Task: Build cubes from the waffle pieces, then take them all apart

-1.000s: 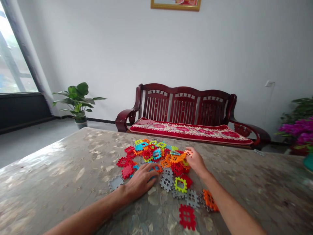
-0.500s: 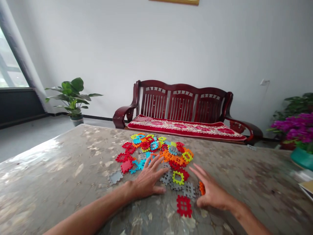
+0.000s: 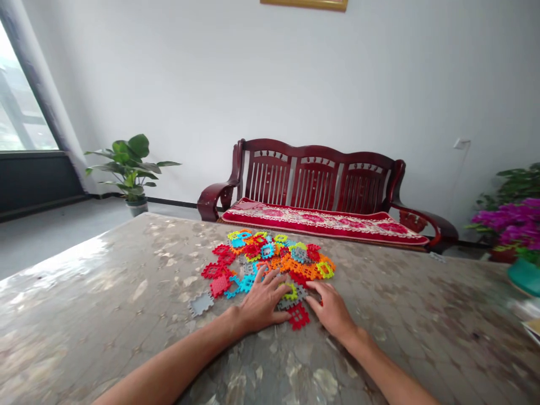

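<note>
A heap of flat, square plastic lattice tiles point(image 3: 276, 260) in red, orange, blue, lime and grey lies on the marbled table point(image 3: 126, 292). My left hand point(image 3: 260, 301) rests flat on the near edge of the heap, fingers spread over grey and lime tiles. My right hand point(image 3: 331, 311) lies beside it, fingers stretched out against the tiles. A red tile point(image 3: 298, 316) sits between the two hands. A lone grey tile point(image 3: 201, 304) lies apart at the left.
Beyond the table stands a dark red wooden bench point(image 3: 320, 194) with a red patterned cushion. A potted green plant point(image 3: 129, 169) is at the back left by the window. Purple flowers point(image 3: 512, 222) and a teal pot point(image 3: 525, 275) are at the right.
My right hand has swept in from the right, pushing the loose near tiles toward the heap. The red tile has moved up between my hands. The left hand has barely moved.
</note>
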`<state>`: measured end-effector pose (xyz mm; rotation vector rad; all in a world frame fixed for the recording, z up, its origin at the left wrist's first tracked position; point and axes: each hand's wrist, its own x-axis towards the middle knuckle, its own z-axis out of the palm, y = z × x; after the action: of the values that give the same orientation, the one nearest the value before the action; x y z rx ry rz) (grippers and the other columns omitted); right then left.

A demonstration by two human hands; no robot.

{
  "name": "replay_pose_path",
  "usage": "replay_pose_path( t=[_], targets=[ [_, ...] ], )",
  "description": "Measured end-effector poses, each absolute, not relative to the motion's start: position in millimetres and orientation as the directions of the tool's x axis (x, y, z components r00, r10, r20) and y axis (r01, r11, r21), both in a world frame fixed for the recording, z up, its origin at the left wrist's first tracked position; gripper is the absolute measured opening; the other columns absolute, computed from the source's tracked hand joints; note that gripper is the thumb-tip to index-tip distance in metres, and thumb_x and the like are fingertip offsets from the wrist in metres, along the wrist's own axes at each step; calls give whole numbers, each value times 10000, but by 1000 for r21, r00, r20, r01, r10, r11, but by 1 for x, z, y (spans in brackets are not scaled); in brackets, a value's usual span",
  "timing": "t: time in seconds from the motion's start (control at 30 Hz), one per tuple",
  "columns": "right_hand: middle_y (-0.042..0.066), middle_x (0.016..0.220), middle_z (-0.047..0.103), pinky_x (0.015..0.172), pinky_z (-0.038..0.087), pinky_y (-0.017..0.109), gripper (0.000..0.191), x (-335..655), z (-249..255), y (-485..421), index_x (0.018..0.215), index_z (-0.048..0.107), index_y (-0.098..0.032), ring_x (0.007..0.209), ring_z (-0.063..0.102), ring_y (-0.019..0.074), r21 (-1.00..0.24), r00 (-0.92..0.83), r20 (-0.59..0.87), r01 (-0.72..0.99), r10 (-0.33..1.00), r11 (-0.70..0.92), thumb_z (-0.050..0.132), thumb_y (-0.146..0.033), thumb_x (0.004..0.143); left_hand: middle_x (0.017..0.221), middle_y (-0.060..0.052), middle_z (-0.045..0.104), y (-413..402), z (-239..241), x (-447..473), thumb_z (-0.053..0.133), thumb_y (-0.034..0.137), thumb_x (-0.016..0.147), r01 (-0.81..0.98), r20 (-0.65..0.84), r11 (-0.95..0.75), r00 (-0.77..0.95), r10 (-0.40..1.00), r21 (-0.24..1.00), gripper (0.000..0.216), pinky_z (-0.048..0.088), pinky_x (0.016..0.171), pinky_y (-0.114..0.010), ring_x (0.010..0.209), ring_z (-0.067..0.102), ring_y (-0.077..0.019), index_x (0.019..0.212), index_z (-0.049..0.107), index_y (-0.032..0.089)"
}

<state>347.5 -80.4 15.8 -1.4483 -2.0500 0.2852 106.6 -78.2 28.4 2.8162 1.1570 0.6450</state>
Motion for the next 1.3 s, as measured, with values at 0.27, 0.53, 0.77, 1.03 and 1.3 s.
replay_pose_path(
  t=[0.27, 0.53, 0.77, 1.03, 1.3],
  targets=[
    [28, 878, 764, 778, 533, 331, 223, 317, 26, -56, 882, 727, -252, 788, 696, 205, -697, -63, 395, 630, 917, 343, 517, -304, 827, 1021, -31, 681, -66, 26, 105, 636, 366, 825, 692, 424, -715, 619, 661, 104, 190, 230, 1166, -451, 1006, 608, -203, 960, 605, 235],
    [111, 1219, 666, 1017, 451, 430, 489, 317, 39, -21, 1200, 641, -202, 1137, 602, 257, -738, -22, 507, 505, 862, 447, 551, -524, 843, 1043, -56, 713, -40, 53, 76, 547, 392, 885, 893, 521, -405, 254, 815, 198, 207, 236, 1139, -511, 1026, 622, -236, 1003, 640, 250],
    [114, 1598, 281, 1169, 191, 535, 1007, 326, 22, -52, 1486, 392, -267, 1459, 232, 356, -330, -307, 258, 863, 916, 383, 789, -595, 620, 1274, -76, 645, -32, 47, 31, 474, 356, 903, 967, 438, -109, -2, 899, 229, 284, 164, 1160, -579, 1234, 528, -286, 1115, 645, 272],
    [74, 1404, 553, 1072, 351, 414, 523, 307, 27, -52, 1324, 585, -244, 1264, 482, 279, -218, -295, 328, 901, 898, 375, 577, -196, 803, 1488, -180, 433, -26, 38, 9, 464, 641, 830, 913, 195, 240, -315, 929, 331, 649, 279, 1054, -663, 1340, 407, -417, 1358, 528, 269],
    [43, 882, 744, 825, 483, 311, 237, 300, 37, -27, 859, 724, -251, 860, 662, 210, -505, -83, 417, 806, 905, 307, 507, -344, 880, 1284, -101, 633, -15, 24, 9, 563, 327, 793, 838, 234, 34, -191, 953, 544, 370, 417, 1035, -452, 1192, 570, -286, 1130, 686, 238]
  ],
)
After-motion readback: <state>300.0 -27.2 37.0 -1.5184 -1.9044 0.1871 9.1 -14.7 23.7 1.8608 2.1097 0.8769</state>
